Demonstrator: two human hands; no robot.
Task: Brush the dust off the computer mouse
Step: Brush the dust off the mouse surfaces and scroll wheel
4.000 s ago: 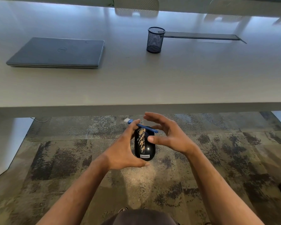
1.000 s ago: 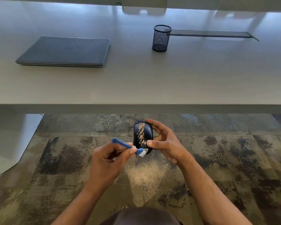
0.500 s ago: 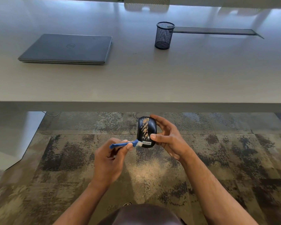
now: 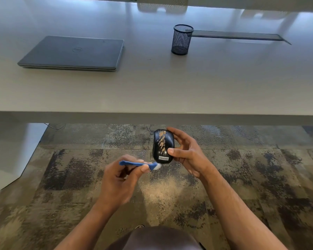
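A black computer mouse with a streak of tan dust down its top is held in the air below the desk edge. My right hand grips it, thumb on the near side and fingers behind. My left hand pinches a small blue brush with white bristles. The bristle tip sits at the mouse's lower left end, by its label.
A white desk spans the upper half, its front edge just above the hands. On it lie a closed grey laptop at the left and a black mesh pen cup. Patterned carpet with a pale dust patch lies below.
Four seconds ago the left hand held the mouse with the brush across it. Now the right hand holds the mouse and the left holds the brush, whose bristles stay near the mouse's lower end.
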